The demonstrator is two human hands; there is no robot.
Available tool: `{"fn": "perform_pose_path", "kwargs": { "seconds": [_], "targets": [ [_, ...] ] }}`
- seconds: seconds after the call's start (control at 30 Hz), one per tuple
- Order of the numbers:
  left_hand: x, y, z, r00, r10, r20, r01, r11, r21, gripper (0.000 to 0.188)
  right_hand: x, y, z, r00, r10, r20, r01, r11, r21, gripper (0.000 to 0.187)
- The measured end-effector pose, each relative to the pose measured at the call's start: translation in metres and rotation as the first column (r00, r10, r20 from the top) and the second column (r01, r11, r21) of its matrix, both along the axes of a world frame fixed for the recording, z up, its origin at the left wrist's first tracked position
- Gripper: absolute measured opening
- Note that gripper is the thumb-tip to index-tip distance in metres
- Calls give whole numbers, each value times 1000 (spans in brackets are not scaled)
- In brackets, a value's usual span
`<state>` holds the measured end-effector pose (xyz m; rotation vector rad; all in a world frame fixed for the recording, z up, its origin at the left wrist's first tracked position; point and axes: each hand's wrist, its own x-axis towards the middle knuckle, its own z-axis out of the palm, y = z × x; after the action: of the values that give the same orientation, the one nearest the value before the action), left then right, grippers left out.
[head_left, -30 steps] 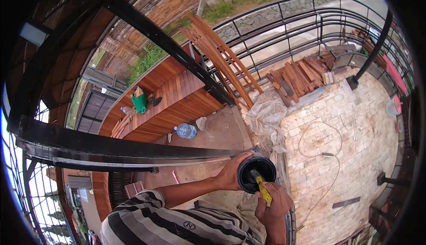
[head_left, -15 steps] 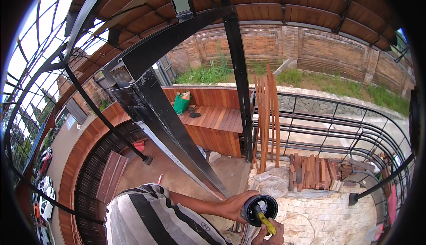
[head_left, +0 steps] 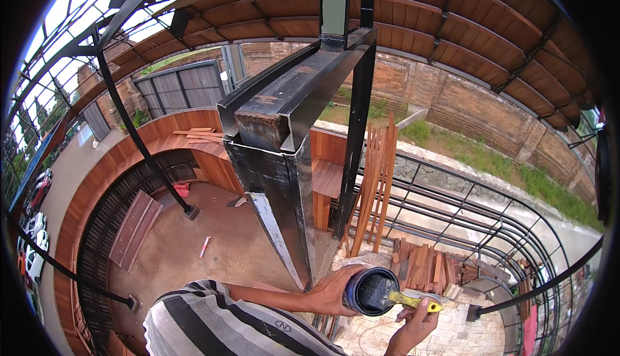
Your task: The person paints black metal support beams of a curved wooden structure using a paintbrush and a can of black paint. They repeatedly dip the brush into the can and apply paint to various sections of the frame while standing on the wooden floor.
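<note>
My left hand (head_left: pixel 332 293) is wrapped round the side of a dark paint can (head_left: pixel 357 289), whose open mouth faces up toward me. Dark smears coat the inside wall. Between the fingers and thumb of my right hand (head_left: pixel 416 327) is the yellow handle of a paintbrush (head_left: pixel 416 301). The brush lies almost level across the can's right rim, its bristle end inside the mouth. Just beyond the can rises a black steel beam (head_left: pixel 268 169), with a rusty patch at its upper end and a pale strip along its lower left side.
A black post (head_left: pixel 356 136) stands behind the beam. Tall wooden strips (head_left: pixel 374 182) lean beside it, near a stack of cut wood (head_left: pixel 423 265). Black railings (head_left: pixel 478 207) curve round the right. Far below left are a curved wooden bench (head_left: pixel 84 207) and a brown floor (head_left: pixel 194 233).
The view has swung, bringing the beam nearer the middle. The brush has gone from steeply dipped in the can to nearly level across its rim, and my right hand has moved right.
</note>
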<state>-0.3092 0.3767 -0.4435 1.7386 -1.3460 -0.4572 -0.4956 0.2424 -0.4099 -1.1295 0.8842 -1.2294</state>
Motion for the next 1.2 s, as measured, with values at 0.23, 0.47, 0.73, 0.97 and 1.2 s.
{"fn": "perform_pose_path", "kwargs": {
  "seconds": [0.23,0.47,0.73,0.97,1.2],
  "targets": [
    [22,-11,47,992,87,-92,-98,988,-116,120,27,-33,62,969,-42,245,37,999,26,25],
    [41,-28,98,992,113,-51,-123,955,-270,126,66,-51,107,918,9,397,-79,984,160,24],
    [62,-29,111,998,51,-31,-59,943,-329,124,80,-52,129,877,45,479,-118,985,124,18],
    [66,-5,117,994,-54,-94,34,980,-196,127,96,-67,197,810,77,581,-116,993,29,16],
    [67,49,110,974,-111,-199,84,987,-135,122,157,-130,315,744,515,426,-209,785,-584,27]
  ]
}}
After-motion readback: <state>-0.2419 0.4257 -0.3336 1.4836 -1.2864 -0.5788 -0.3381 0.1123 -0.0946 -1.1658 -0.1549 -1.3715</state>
